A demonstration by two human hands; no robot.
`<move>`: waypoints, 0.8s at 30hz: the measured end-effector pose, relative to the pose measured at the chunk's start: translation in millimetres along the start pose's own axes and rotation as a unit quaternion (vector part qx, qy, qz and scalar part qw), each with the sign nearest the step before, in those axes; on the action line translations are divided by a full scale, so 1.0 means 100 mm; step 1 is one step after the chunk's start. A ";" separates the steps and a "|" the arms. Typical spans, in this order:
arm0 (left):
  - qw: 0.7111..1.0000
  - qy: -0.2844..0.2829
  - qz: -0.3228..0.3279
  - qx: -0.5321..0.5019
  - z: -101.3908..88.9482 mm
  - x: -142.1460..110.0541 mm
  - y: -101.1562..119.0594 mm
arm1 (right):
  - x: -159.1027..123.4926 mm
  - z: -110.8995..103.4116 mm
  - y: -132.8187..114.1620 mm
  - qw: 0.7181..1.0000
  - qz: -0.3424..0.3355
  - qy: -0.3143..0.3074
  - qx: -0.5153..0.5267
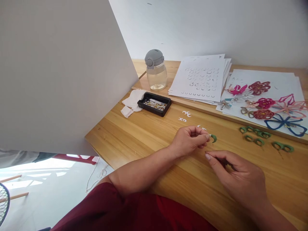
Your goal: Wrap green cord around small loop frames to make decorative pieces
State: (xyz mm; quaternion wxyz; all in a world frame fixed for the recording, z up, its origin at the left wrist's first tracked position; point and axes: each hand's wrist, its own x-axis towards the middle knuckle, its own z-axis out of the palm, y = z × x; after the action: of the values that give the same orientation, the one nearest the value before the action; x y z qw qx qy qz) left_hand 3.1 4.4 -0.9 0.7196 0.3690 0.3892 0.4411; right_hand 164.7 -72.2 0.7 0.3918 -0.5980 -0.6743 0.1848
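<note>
Between the thumb and fingers of my left hand (187,141) is a small crescent (214,138). Green thread covers its curved outer part, and a white tip shows by my thumb. Just below and to the right, my right hand (240,176) is closed in a pinch; whatever lies in that pinch, perhaps a fine strand, is too thin to make out. White paper crescents (186,114) lie on the wooden table beyond my left hand, one group partly behind its fingers. Several green wrapped loops (254,140) rest on the table to the right.
A black tray (166,110) of beads and pins sits beside a crumpled white tissue (133,99). Behind them stands a grey-lidded bottle (157,75). Printed sheets (202,62) lean at the back. Thread flowers (264,114) lie on paper at the right. A grey panel (64,64) borders the left.
</note>
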 end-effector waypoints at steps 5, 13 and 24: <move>0.999 -0.014 -0.020 0.021 -0.01 0.00 0.01 | 0.04 -0.12 -0.11 0.995 0.005 0.095 -0.032; 0.995 -0.047 -0.054 0.070 0.00 -0.05 0.02 | 0.15 -0.19 -0.07 0.990 0.031 0.125 -0.049; 0.987 -0.102 -0.071 0.099 0.00 -0.09 0.04 | 0.20 -0.18 -0.05 0.992 0.038 0.109 -0.044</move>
State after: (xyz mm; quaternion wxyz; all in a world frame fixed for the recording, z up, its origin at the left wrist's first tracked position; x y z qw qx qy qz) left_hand -1.2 -3.0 4.5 0.7454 0.4528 0.3804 0.3077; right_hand 175.8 -58.1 22.0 0.4293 -0.6559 -0.6121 0.1037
